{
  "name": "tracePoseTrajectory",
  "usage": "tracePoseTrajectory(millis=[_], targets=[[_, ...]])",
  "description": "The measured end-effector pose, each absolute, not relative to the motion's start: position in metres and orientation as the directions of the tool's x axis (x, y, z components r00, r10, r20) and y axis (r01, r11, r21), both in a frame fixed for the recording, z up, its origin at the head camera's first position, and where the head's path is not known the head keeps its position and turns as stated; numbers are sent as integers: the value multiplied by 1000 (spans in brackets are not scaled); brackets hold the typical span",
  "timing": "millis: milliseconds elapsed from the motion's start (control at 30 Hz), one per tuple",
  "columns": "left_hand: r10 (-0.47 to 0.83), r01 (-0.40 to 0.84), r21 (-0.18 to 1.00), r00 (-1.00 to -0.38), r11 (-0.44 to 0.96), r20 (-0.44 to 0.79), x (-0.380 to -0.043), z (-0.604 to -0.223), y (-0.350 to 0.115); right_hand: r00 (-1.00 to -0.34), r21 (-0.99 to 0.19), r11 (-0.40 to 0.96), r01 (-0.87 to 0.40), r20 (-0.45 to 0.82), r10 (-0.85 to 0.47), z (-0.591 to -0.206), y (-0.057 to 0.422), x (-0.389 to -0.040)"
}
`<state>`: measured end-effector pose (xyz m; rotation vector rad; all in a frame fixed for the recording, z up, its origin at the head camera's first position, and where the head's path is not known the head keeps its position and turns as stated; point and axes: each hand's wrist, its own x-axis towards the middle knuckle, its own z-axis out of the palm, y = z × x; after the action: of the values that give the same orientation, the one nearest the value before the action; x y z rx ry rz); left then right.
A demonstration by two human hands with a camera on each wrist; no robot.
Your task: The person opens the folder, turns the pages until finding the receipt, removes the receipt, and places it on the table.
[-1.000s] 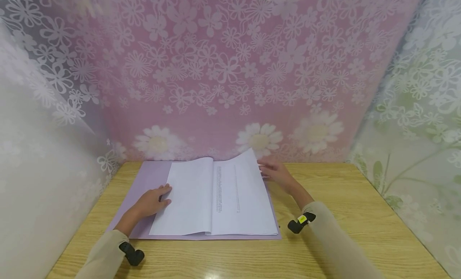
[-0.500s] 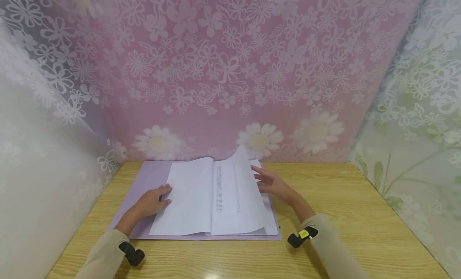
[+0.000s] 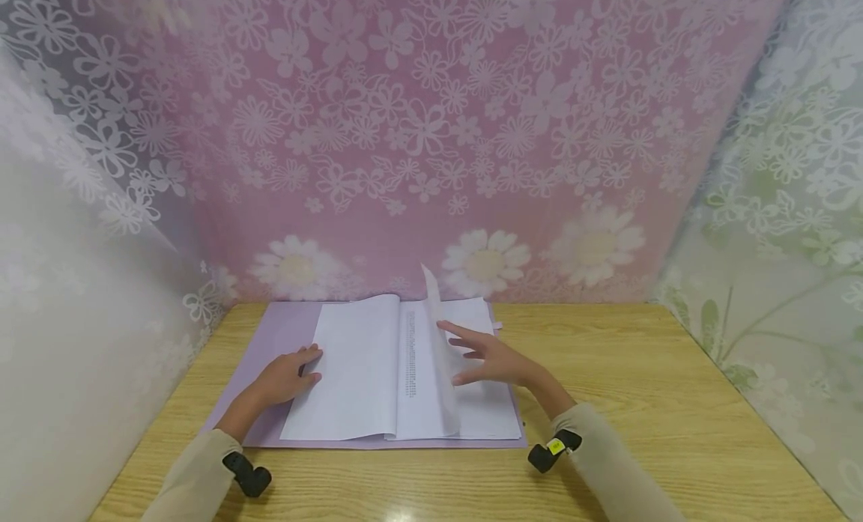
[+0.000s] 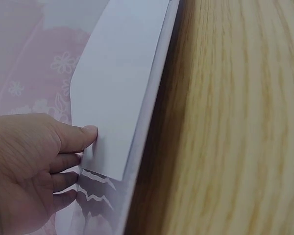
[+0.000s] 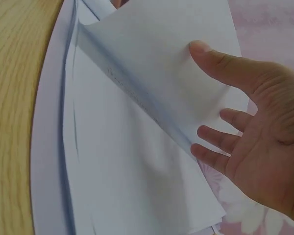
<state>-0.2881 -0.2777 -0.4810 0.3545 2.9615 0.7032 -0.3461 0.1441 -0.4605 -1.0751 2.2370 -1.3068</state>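
A lavender folder point(image 3: 288, 323) lies spread on the table with white paper sheets inside. On its left side, turned sheets point(image 3: 350, 372) lie under the fingers of my left hand point(image 3: 283, 378), which rests on their outer edge. Over the right side a single page point(image 3: 440, 365) stands raised and bent, caught mid-turn. My right hand point(image 3: 495, 357) touches the back of that page with spread, fairly straight fingers. In the right wrist view the thumb point(image 5: 200, 48) presses the raised page, with the printed stack point(image 5: 127, 161) below it.
The wood-grain table point(image 3: 607, 372) extends to the right and in front of the folder. A pink floral backdrop point(image 3: 418, 162) stands close behind, with pale patterned sheets on both sides. Each sleeve carries a black wrist camera point(image 3: 246, 474).
My right hand has moved left from the folder's right edge, and the page has swung up and leftward with it. The left hand has stayed in place.
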Motion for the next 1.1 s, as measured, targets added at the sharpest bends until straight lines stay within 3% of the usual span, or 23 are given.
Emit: tracePoseTrajectory(millis=[267, 667, 967, 1100], targets=[[205, 182, 481, -979, 858, 4, -289, -478, -275, -653, -802, 354, -482, 59, -755, -456, 126, -337], [248, 280, 524, -960, 804, 132, -299, -460, -259, -661, -736, 408, -541, 72, -747, -457, 106, -328], [229, 163, 799, -973, 579, 32, -293, -438, -219, -672, -705, 431, -564, 88, -735, -457, 90, -326], [194, 81, 867, -981, 492, -18, -293, -437, -208, -673, -706, 424, -568, 101, -733, -457, 83, -324]])
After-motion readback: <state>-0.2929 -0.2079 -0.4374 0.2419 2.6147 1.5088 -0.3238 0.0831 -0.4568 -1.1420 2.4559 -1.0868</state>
